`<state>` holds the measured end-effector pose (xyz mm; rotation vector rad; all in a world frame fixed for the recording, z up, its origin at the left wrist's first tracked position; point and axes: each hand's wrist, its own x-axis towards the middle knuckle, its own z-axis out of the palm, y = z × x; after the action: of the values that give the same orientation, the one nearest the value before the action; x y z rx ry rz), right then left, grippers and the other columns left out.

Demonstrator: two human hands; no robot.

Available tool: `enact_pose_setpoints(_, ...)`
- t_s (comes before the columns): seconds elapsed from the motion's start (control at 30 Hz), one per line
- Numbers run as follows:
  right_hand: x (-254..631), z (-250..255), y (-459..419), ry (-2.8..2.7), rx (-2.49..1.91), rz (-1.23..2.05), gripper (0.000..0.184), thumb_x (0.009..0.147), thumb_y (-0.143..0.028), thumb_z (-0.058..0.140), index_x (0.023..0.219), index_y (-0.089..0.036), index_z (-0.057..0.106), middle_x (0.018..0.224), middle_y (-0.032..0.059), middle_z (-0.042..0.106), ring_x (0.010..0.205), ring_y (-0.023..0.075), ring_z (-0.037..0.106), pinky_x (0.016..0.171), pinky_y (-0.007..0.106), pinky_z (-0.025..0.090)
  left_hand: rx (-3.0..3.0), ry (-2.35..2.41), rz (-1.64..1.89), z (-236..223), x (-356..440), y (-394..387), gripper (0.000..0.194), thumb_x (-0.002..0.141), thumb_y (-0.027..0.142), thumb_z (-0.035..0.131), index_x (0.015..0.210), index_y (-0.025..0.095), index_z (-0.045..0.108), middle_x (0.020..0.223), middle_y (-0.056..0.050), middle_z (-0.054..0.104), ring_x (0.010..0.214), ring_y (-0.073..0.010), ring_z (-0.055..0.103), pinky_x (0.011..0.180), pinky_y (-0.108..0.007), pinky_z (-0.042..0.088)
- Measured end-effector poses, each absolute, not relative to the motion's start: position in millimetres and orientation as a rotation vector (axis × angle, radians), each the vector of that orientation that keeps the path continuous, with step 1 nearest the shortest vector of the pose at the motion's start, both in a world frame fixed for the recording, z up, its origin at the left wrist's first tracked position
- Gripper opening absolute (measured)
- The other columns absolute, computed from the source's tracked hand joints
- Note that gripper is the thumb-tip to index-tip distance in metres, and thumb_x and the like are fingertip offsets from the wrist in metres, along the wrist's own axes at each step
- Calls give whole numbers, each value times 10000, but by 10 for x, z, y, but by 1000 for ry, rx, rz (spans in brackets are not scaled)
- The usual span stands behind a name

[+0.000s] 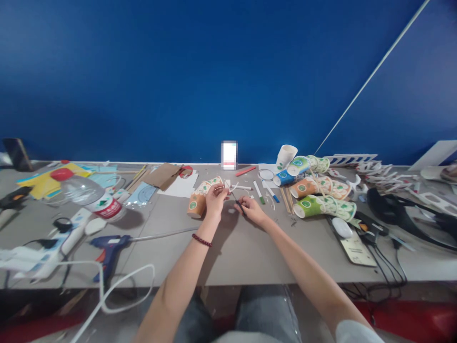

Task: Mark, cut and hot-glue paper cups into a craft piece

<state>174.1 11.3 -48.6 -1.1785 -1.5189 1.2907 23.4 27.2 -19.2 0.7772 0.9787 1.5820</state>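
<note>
My left hand (215, 199) is closed, with its fingertips pinching a small white piece (227, 184) that looks like paper or plastic. In my right hand (253, 211) is a thin black-handled tool (240, 206). Its tip points up and left toward the white piece; whether it is a knife or scissors I cannot tell. Just left of my left hand lies an orange patterned paper cup (196, 206), partly hidden by the hand. Beyond my right hand are a green marker (262, 198) and a blue marker (274, 196).
To the left are a hot glue gun (113, 242), a power strip (73, 233) and a tilted plastic bottle (91, 193). On the right lie stacked paper cups (323, 206), wooden sticks (286, 200) and a phone (358, 247). A blue wall (178, 85) closes off the back.
</note>
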Motion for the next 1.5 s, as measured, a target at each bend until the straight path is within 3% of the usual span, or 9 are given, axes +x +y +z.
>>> enact_pose_setpoints(0.43,1728,-439,92,-1431,-1210,1458,449,725,-604,709,741,-221,475,500,-84,476,380,60,349,380,201,238,785,953,1603,-154,211,254,377,542,306,877,798,180,630,684,2,692,621,-136,654,715,-324,569)
enact_pose_setpoints(1.13,1737,-418,67,-1418,-1173,1539,440,761,-579,708,760,-231,440,502,-96,448,393,57,328,385,199,211,827,981,1584,-155,197,261,304,546,288,874,749,159,689,736,-24,709,671,-145,662,703,-328,580)
enact_pose_setpoints(1.5,1721,-512,98,-1433,-1107,1493,400,777,-550,693,794,-223,464,536,-85,487,466,76,396,461,217,298,796,1036,1585,-150,248,239,275,586,282,833,802,151,726,813,-46,729,676,-137,646,710,-321,555)
